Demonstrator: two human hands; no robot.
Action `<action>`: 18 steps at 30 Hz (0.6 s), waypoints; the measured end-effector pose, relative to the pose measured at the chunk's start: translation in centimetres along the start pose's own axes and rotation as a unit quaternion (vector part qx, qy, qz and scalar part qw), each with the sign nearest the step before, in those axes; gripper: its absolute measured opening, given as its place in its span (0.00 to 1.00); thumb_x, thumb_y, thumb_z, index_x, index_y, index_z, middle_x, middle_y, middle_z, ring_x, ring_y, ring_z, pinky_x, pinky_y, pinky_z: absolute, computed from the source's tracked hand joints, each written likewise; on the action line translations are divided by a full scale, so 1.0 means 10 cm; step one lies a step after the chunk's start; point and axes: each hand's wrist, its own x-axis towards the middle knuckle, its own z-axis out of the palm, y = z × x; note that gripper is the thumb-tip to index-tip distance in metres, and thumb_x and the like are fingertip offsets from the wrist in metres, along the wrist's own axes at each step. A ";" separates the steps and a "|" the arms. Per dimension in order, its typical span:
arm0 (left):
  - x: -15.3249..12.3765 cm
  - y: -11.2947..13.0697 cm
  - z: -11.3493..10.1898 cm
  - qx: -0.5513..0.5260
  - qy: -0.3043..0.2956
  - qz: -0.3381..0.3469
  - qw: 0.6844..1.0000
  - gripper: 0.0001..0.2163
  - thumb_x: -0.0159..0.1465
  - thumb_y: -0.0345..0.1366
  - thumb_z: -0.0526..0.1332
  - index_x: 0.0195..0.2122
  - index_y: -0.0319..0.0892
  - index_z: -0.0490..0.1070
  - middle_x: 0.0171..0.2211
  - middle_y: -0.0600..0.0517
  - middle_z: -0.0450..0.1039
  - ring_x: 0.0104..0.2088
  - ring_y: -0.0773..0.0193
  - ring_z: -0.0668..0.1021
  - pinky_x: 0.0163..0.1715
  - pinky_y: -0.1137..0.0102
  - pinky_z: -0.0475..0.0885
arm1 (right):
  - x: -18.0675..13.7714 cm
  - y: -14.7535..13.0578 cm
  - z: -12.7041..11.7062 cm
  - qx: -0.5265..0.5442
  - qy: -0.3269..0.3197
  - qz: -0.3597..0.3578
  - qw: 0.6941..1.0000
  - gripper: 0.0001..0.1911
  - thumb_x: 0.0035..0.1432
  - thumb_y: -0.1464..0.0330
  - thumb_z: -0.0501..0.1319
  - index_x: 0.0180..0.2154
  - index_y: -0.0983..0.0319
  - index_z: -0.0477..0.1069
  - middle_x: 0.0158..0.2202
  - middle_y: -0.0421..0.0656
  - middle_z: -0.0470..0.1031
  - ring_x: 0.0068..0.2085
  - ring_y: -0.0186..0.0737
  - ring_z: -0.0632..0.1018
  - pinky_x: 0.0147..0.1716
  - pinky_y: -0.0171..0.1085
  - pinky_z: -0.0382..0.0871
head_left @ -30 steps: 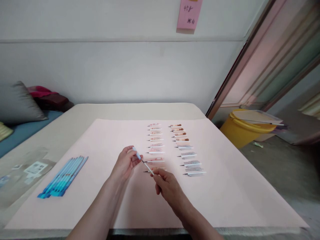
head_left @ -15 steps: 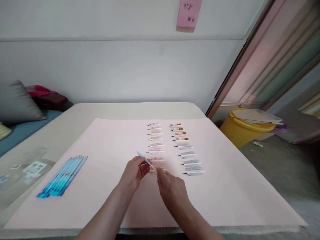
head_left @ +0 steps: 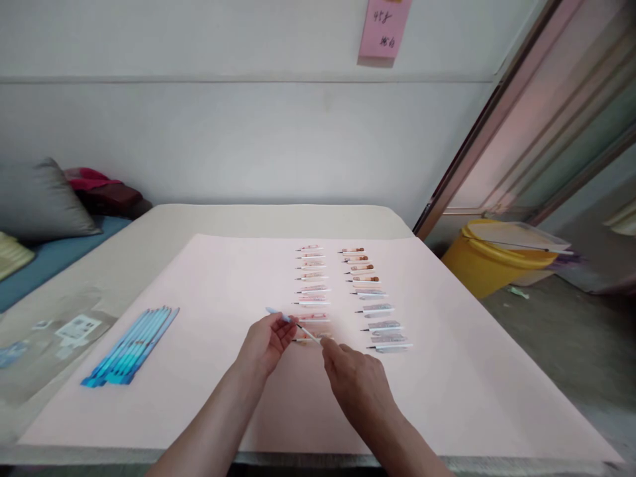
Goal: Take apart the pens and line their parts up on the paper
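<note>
My left hand (head_left: 267, 342) pinches a thin pen-like piece with a light blue cap (head_left: 279, 315) and a white refill ending in a dark tip. My right hand (head_left: 354, 376) pinches the other end of that refill (head_left: 309, 333) just above the pink sheet (head_left: 209, 291). Both hands hover at the near end of the left of two rows of small pen parts (head_left: 311, 285), beside the second row (head_left: 370, 298). A bundle of blue pens (head_left: 132, 344) lies on the sheet to the left.
The pink sheet covers a beige table (head_left: 149, 232). Clear plastic wrappers (head_left: 54, 331) lie at its left edge. A grey cushion (head_left: 42, 199) and red cloth sit on a blue seat at left. A yellow bucket (head_left: 489, 262) stands on the floor at right.
Both hands dropped lower and closer to the sheet, toward the near end of the left row. The blue-capped piece tilted flatter. The camera shifted slightly left.
</note>
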 end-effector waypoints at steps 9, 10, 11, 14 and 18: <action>0.02 0.01 -0.02 0.004 0.003 -0.003 1.000 0.02 0.56 0.27 0.57 0.27 0.34 0.67 0.26 0.43 0.73 0.27 0.64 0.77 0.26 0.72 0.74 | 0.01 -0.01 -0.02 0.007 -0.017 0.000 1.000 0.08 0.60 0.71 0.51 0.38 0.57 0.66 0.26 0.37 0.75 0.25 0.36 0.75 0.20 0.35 0.44; 0.02 0.01 -0.02 0.005 0.005 -0.001 1.000 0.02 0.56 0.27 0.57 0.27 0.34 0.67 0.26 0.43 0.73 0.27 0.64 0.77 0.26 0.72 0.74 | 0.01 -0.01 -0.02 0.006 -0.017 0.000 1.000 0.08 0.60 0.71 0.51 0.38 0.57 0.66 0.26 0.37 0.75 0.25 0.37 0.76 0.20 0.36 0.43; 0.02 0.02 -0.02 0.005 0.008 0.001 1.000 0.02 0.56 0.26 0.57 0.27 0.34 0.67 0.26 0.43 0.73 0.27 0.64 0.77 0.26 0.72 0.74 | 0.01 -0.01 -0.02 0.004 -0.017 0.001 1.000 0.08 0.60 0.71 0.50 0.38 0.57 0.66 0.26 0.37 0.75 0.25 0.37 0.76 0.20 0.36 0.43; 0.01 0.02 -0.02 0.005 0.013 0.003 1.000 0.02 0.56 0.27 0.57 0.27 0.33 0.67 0.26 0.43 0.73 0.27 0.64 0.77 0.26 0.73 0.74 | 0.01 -0.01 -0.01 0.004 -0.015 0.002 1.000 0.08 0.60 0.71 0.50 0.39 0.56 0.66 0.26 0.37 0.75 0.26 0.37 0.76 0.20 0.35 0.43; 0.02 0.02 -0.04 0.010 -0.008 0.002 1.000 0.02 0.56 0.27 0.57 0.28 0.33 0.68 0.27 0.43 0.74 0.27 0.64 0.77 0.28 0.73 0.74 | 0.01 0.00 0.01 0.012 -0.010 0.005 1.000 0.09 0.60 0.71 0.51 0.41 0.56 0.66 0.27 0.37 0.75 0.27 0.37 0.76 0.20 0.35 0.46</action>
